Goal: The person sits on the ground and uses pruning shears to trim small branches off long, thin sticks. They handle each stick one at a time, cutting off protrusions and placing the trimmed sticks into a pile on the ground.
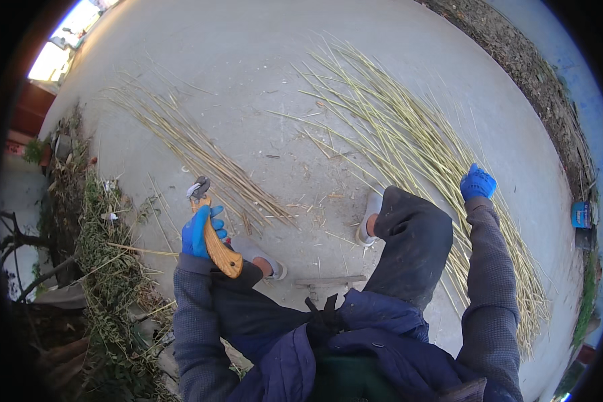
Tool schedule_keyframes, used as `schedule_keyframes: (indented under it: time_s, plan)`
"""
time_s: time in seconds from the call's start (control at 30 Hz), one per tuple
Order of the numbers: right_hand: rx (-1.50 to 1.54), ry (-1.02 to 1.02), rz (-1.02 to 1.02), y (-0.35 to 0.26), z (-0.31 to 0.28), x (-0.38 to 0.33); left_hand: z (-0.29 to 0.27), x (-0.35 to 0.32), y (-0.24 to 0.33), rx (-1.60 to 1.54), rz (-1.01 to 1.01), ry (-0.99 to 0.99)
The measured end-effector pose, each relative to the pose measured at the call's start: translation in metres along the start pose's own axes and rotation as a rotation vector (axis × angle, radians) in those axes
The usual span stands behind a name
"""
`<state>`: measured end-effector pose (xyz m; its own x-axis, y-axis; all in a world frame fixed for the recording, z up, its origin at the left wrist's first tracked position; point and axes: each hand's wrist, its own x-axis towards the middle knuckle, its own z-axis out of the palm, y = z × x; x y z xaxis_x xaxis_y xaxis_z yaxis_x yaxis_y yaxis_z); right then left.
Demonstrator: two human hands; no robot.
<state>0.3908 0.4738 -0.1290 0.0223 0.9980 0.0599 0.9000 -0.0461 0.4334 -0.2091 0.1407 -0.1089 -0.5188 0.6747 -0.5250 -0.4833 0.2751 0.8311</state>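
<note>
Wood-handled cutter [219,246] gripped in left hand [197,233]; right hand [478,183] curled by stalks [409,134], hold can't be told. Stalk-picking seems underway, clean pinch needed next.

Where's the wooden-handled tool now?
In the head view, the wooden-handled tool is left of centre, in the gloved left hand, appearing left of the left shoe.

A grey concrete floor [248,40] spreads wide, edged by a soil strip [516,63] and pale-blue wall [591,84] at two o'clock; bright light [50,61] glares at ten o'clock.
</note>
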Motion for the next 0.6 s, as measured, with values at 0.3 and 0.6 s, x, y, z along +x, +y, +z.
schedule_keyframes:
  time_s: [0.3,0.6]
  plan:
    - [0.362,-0.003,-0.689,-0.322,-0.044,0.006,-0.014,-0.026,0.024,-0.196,-0.005,0.047]
    - [0.326,-0.468,-0.931,-0.535,0.042,-0.173,-0.012,-0.044,0.052,-0.048,-0.062,0.065]
